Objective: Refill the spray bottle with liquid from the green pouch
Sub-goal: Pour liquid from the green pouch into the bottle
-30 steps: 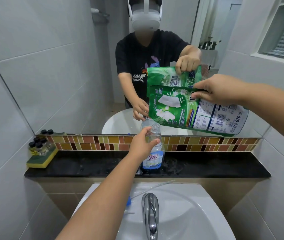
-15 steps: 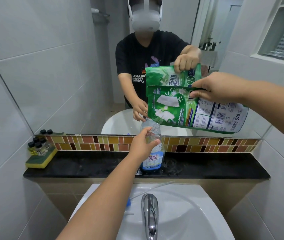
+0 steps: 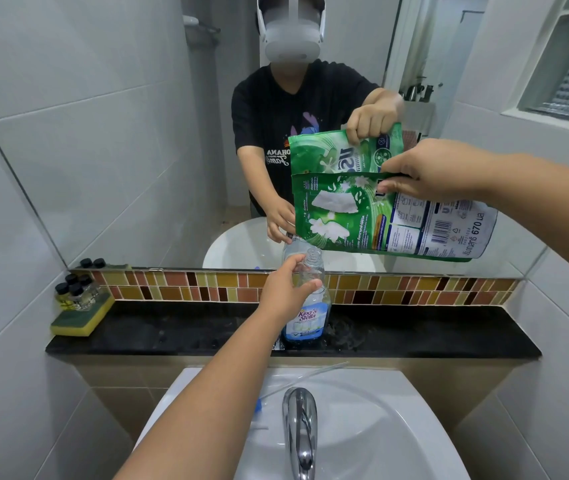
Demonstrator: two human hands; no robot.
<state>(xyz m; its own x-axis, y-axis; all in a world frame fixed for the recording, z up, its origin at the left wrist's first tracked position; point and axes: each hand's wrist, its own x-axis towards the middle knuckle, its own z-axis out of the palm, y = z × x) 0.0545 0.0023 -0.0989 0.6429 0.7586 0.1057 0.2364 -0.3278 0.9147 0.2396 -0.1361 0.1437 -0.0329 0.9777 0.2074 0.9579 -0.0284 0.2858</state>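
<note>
A clear spray bottle [image 3: 309, 317] with a blue label stands uncapped on the black ledge [image 3: 172, 336], its open neck facing up. My left hand [image 3: 285, 292] grips it just below the neck. The green pouch [image 3: 373, 216] hangs sideways above and right of the bottle, its lower left corner just over the bottle's mouth. My right hand [image 3: 428, 171] pinches the pouch's top edge. No liquid is visible between pouch and bottle.
A mirror [image 3: 137, 133] backs the ledge and doubles the scene. A yellow-green sponge [image 3: 80, 318] carrying several small dark-capped vials [image 3: 75, 289] sits at the ledge's left end. Below are the white basin [image 3: 380, 427], a chrome tap [image 3: 300, 431], and the sprayer tube [image 3: 305, 375] lying on the rim.
The pouch has sunk slightly, bringing its lower left corner closer to the bottle's mouth. My left hand stays on the bottle.
</note>
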